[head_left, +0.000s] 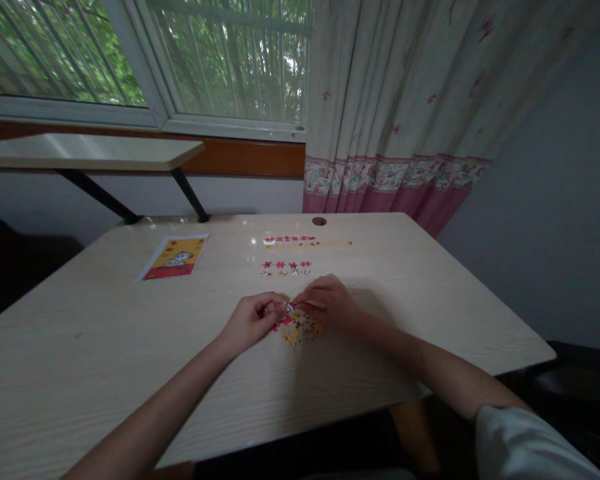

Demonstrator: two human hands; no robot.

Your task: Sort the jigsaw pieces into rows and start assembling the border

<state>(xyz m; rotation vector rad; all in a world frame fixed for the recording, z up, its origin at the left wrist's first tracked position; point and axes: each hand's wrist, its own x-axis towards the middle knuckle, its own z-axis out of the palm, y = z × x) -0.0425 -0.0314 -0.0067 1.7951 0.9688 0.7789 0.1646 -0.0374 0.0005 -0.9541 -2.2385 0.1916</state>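
Note:
My left hand [254, 323] is closed in a pinch on a white-and-red jigsaw piece [290, 307], just above the pile. Facing it, my right hand [330, 301] has its fingers bent together at the same spot, with a bit of red showing at the fingertips. Below both hands lies a loose pile of jigsaw pieces [294, 332] in yellow, red and white, partly hidden by the fingers. Beyond them, a row of red pieces [280, 265] and a row of white pieces [280, 273] are laid out. Farther back runs a row of yellow pieces [325, 245].
A picture card [177, 259] with a white animal on yellow and red lies at the left of the wooden table [130, 347]. A raised shelf [90, 152] on black legs stands at the back left. A cable hole [319, 221] is near the back edge, before a curtain [395, 133].

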